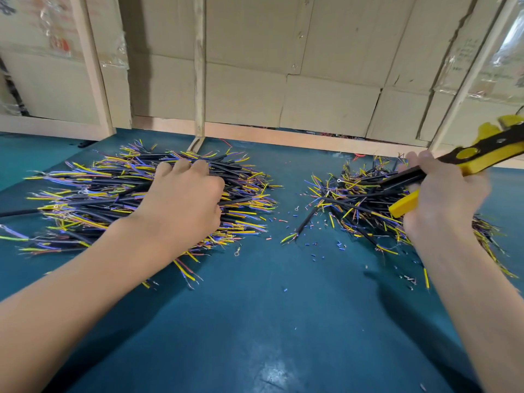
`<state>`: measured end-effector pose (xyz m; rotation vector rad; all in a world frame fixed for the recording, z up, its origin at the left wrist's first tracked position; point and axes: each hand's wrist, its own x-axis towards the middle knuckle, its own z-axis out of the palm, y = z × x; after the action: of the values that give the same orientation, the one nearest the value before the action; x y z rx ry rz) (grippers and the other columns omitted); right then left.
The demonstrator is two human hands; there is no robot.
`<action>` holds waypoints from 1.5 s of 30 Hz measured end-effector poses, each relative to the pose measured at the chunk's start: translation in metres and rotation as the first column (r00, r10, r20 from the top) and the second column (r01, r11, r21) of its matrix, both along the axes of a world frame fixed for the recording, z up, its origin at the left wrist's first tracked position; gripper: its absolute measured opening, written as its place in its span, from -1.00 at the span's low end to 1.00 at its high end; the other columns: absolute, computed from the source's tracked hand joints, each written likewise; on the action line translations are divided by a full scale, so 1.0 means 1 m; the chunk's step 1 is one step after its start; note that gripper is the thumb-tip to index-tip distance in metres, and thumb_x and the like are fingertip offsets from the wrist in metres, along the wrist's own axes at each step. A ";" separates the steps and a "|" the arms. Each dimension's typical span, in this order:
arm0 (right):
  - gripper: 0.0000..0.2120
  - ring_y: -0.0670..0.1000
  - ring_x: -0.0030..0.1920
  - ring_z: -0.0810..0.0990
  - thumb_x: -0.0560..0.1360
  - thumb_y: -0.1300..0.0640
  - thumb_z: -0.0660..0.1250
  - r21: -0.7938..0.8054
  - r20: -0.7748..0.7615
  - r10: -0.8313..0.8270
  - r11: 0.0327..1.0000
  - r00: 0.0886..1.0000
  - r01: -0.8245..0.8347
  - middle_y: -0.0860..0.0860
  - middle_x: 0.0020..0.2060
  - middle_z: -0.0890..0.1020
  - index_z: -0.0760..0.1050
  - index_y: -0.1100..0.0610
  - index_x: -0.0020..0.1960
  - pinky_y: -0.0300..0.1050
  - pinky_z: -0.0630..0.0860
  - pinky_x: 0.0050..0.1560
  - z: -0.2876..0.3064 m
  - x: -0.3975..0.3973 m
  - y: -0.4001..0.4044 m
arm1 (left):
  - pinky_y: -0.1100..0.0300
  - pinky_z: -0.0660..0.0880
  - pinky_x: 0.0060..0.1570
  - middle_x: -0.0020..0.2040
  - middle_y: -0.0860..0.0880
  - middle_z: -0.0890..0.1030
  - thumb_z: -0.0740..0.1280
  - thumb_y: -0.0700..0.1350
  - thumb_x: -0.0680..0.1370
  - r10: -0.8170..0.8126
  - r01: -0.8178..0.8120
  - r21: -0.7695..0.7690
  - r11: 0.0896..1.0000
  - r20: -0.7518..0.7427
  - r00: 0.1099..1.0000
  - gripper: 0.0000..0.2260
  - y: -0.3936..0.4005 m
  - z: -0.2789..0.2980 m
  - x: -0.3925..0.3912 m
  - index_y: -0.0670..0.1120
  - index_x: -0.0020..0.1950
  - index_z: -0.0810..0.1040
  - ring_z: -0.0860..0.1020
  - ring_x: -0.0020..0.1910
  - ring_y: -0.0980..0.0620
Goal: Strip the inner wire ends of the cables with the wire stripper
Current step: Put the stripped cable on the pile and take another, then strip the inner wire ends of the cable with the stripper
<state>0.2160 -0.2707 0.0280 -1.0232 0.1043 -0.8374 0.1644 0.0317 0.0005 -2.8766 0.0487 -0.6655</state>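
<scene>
A large pile of short black cables with yellow, blue and pink inner wires lies on the left of the blue table. My left hand rests on top of this pile, fingers curled down into the cables; whether it grips one is hidden. A smaller pile of cables lies on the right. Above it my right hand grips the yellow-and-black wire stripper, whose jaws point up to the right edge of the frame.
Small bits of stripped insulation and a ring terminal are scattered between and in front of the piles. Cardboard panels in a wooden frame stand along the table's far edge.
</scene>
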 end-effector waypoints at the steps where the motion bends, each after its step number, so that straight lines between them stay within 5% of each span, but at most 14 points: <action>1: -0.71 0.07 -0.24 0.67 0.45 0.34 0.40 -0.012 0.027 0.023 1.000 0.999 -0.023 0.08 -0.15 0.59 0.38 0.10 0.04 -0.04 0.62 -0.06 0.000 -0.001 0.003 | -0.03 0.33 0.15 0.13 -0.05 0.51 0.27 0.02 0.57 0.014 -0.015 0.024 1.000 0.026 1.000 -0.80 -0.003 0.000 -0.002 0.02 0.13 0.58 0.46 0.19 -0.16; 5: -0.70 0.17 -0.21 0.68 0.53 0.44 0.30 -0.097 0.091 0.277 0.958 0.956 -0.269 0.11 0.06 0.69 0.42 0.12 0.14 -0.01 0.61 -0.18 0.002 -0.009 0.015 | -0.05 0.34 0.06 0.03 -0.08 0.53 0.23 -0.03 0.60 -0.042 0.044 -0.004 0.999 0.183 0.982 -0.82 -0.007 0.005 -0.009 -0.06 0.08 0.57 0.50 0.07 -0.20; 8: -0.71 0.18 -0.27 0.60 0.56 0.50 0.23 -0.223 0.015 0.538 0.823 0.843 -0.522 0.19 -0.09 0.67 0.47 0.22 0.19 0.08 0.58 -0.16 -0.004 -0.018 0.031 | -0.09 0.45 -0.09 -0.08 -0.13 0.58 0.31 -0.08 0.61 -0.204 0.263 -0.080 0.962 0.431 0.879 -0.85 -0.007 0.011 -0.012 -0.13 0.02 0.60 0.57 -0.10 -0.24; 10: -0.73 0.14 -0.29 0.60 0.56 0.49 0.23 -0.245 -0.079 0.625 0.743 0.777 -0.623 0.17 -0.14 0.68 0.48 0.24 0.18 0.06 0.60 -0.19 -0.011 -0.024 0.046 | 0.08 0.48 -0.17 -0.13 0.09 0.60 0.37 -0.06 0.60 -0.256 0.435 -0.284 0.854 0.499 0.828 -0.90 -0.010 0.014 -0.016 -0.07 0.00 0.61 0.59 -0.16 -0.01; 12: -0.74 0.11 -0.31 0.60 0.57 0.49 0.24 -0.236 -0.137 0.687 0.677 0.713 -0.697 0.15 -0.17 0.69 0.49 0.23 0.16 0.04 0.62 -0.21 -0.019 -0.029 0.060 | 0.31 0.44 -0.28 -0.26 0.21 0.60 0.41 -0.06 0.59 -0.292 0.532 -0.644 0.549 0.449 0.844 -0.94 -0.018 0.014 -0.016 -0.01 -0.06 0.61 0.55 -0.34 0.22; 15: -0.77 0.11 -0.31 0.60 0.54 0.45 0.30 -0.184 -0.170 0.800 0.548 0.576 -0.816 0.18 -0.22 0.66 0.49 0.25 0.16 0.04 0.62 -0.25 -0.025 -0.037 0.075 | 0.27 0.39 -0.53 -0.25 0.03 0.64 0.41 -0.06 0.52 -0.361 0.377 -0.902 -0.211 0.430 0.828 -0.89 -0.031 0.017 -0.019 -0.09 -0.06 0.62 0.56 -0.47 0.07; 16: -0.76 0.12 -0.30 0.60 0.52 0.42 0.34 -0.177 -0.186 0.835 0.490 0.518 -0.854 0.19 -0.22 0.65 0.50 0.25 0.16 0.05 0.61 -0.25 -0.026 -0.040 0.077 | 0.27 0.38 -0.55 -0.22 -0.02 0.65 0.40 -0.05 0.49 -0.366 0.311 -0.881 -0.357 0.438 0.821 -0.86 -0.033 0.018 -0.020 -0.10 -0.05 0.63 0.57 -0.46 0.03; 18: -0.75 0.14 -0.29 0.60 0.47 0.35 0.37 -0.204 -0.232 0.875 0.384 0.426 -0.900 0.21 -0.21 0.64 0.52 0.24 0.14 0.08 0.60 -0.23 -0.027 -0.046 0.083 | 0.27 0.38 -0.55 -0.18 -0.02 0.66 0.40 -0.03 0.47 -0.381 0.229 -0.847 -0.479 0.435 0.816 -0.84 -0.034 0.018 -0.020 -0.07 -0.03 0.64 0.60 -0.42 0.03; 21: -0.75 0.15 -0.26 0.60 0.46 0.33 0.38 -0.267 -0.278 0.886 0.300 0.372 -0.916 0.20 -0.20 0.66 0.53 0.23 0.13 0.09 0.58 -0.19 -0.035 -0.055 0.093 | 0.30 0.36 -0.52 -0.14 0.00 0.69 0.40 0.01 0.47 -0.376 0.196 -0.837 -0.511 0.423 0.825 -0.84 -0.031 0.015 -0.018 -0.02 0.00 0.63 0.67 -0.35 0.01; 25: -0.78 0.13 -0.25 0.62 0.44 0.37 0.38 -0.246 -0.245 0.896 0.312 0.370 -0.918 0.14 -0.19 0.68 0.57 0.20 0.06 0.07 0.58 -0.17 -0.043 -0.063 0.104 | 0.27 0.30 -0.50 -0.14 0.00 0.68 0.42 0.02 0.48 -0.368 0.211 -0.844 -0.493 0.422 0.829 -0.85 -0.032 0.013 -0.019 0.01 -0.02 0.59 0.72 -0.22 -0.13; 31: -0.66 0.13 -0.27 0.62 0.39 0.43 0.36 -0.222 -0.202 0.898 0.347 0.391 -0.911 0.14 -0.20 0.66 0.52 0.24 0.14 0.05 0.59 -0.20 -0.040 -0.059 0.100 | 0.21 0.34 -0.44 -0.28 -0.07 0.56 0.46 -0.09 0.43 -0.365 0.252 -0.838 -0.485 0.455 0.812 -0.83 -0.036 0.009 -0.018 -0.05 0.00 0.59 0.58 -0.41 0.03; 36: -0.70 0.14 -0.30 0.55 0.37 0.42 0.32 -0.156 -0.113 0.891 0.420 0.439 -0.894 0.20 -0.14 0.63 0.51 0.27 0.10 0.11 0.56 -0.25 -0.034 -0.054 0.095 | 0.09 0.45 -0.27 -0.25 -0.25 0.55 0.52 -0.21 0.36 -0.498 0.274 -0.916 -0.294 0.391 0.774 -0.84 -0.033 0.008 -0.017 -0.03 -0.11 0.68 0.53 -0.28 -0.10; 41: -0.78 0.10 -0.31 0.55 0.47 0.42 0.41 -0.146 -0.018 0.791 0.603 0.612 -0.784 0.26 -0.15 0.61 0.53 0.24 0.08 0.07 0.59 -0.27 -0.023 -0.047 0.085 | 0.23 0.42 -0.37 -0.28 -0.18 0.58 0.51 -0.32 0.41 -0.646 0.279 -0.960 0.016 0.203 0.736 -0.86 -0.030 0.003 -0.019 -0.13 -0.11 0.64 0.50 -0.45 -0.04; 45: -0.71 0.07 -0.32 0.57 0.48 0.46 0.35 -0.143 -0.011 0.771 0.629 0.636 -0.764 0.25 -0.15 0.63 0.45 0.25 0.15 0.07 0.61 -0.25 -0.023 -0.044 0.081 | 0.15 0.45 -0.40 -0.28 -0.13 0.58 0.45 -0.20 0.36 -0.645 0.247 -0.966 0.071 0.144 0.751 -0.85 -0.028 0.003 -0.018 -0.16 -0.09 0.62 0.50 -0.48 -0.08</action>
<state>0.1719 -0.1892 0.0052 -1.0379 -0.4322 -0.0645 0.1462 0.0038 0.0039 -4.2753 1.0649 -0.2197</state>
